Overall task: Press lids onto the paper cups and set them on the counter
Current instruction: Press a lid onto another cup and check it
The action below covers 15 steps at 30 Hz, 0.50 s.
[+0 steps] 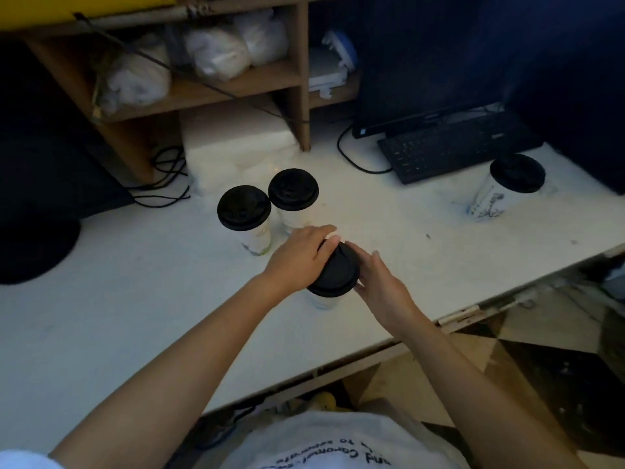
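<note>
The paper cup [323, 299] stands upright on the white counter [135, 299], near its front edge, directly between both hands. A black lid [338, 270] sits on its rim. The left hand [299, 255] lies across the lid's left and far side, fingers curved over the top surface. The right hand [382, 282] touches the lid's right edge with fingers extended and fairly flat, thumb at the rim. Neither hand is closed into a full grip; both press against the lid.

The lid is round, matte black plastic with a raised dome and a stepped rim. The cup wall is pale paper, mostly hidden beneath the lid.

2 further lidded cups [244, 211] [293, 194] stand touching each other just beyond the left hand. A 4th lidded cup [507, 187], printed with a blue drawing, stands well apart at the right, near a black keyboard [449, 154]. The counter surface is smooth and slightly scuffed.
</note>
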Motion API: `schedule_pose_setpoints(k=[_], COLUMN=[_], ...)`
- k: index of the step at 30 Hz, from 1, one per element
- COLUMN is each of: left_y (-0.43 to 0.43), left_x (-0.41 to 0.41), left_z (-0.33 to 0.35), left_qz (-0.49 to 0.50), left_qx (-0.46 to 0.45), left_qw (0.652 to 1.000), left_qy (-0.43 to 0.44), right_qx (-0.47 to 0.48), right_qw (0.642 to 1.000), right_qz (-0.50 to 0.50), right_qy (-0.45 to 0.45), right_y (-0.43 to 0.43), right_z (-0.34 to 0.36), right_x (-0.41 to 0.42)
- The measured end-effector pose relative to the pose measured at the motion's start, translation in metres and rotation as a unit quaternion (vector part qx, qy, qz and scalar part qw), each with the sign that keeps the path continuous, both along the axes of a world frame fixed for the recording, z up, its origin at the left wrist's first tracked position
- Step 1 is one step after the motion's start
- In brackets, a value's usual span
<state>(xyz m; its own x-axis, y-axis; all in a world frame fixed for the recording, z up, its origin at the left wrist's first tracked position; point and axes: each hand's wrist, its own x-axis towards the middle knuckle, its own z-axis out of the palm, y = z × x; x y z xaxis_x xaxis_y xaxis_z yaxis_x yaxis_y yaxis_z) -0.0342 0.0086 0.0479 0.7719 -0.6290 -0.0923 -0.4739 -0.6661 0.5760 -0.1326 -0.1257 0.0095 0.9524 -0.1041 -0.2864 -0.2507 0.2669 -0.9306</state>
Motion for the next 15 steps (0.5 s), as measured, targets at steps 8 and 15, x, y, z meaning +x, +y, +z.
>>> schedule_pose_setpoints(k=[8,15], left_y=[-0.028,-0.027], left_x=[-0.021,-0.025], left_z=[0.005,0.0], left_qz=[-0.043,-0.027], left_qx=[0.132,0.128], left_qw=[0.978,0.968], left_qy=[-0.155,-0.213], right_qx=[-0.2,-0.219], right_qw=[0.954,0.938], right_qz=[0.222,0.268], right_qy=[-0.005,0.005], right_y=[-0.019,-0.014], right_z=[-0.029,-0.038], right_x=[-0.009,0.029])
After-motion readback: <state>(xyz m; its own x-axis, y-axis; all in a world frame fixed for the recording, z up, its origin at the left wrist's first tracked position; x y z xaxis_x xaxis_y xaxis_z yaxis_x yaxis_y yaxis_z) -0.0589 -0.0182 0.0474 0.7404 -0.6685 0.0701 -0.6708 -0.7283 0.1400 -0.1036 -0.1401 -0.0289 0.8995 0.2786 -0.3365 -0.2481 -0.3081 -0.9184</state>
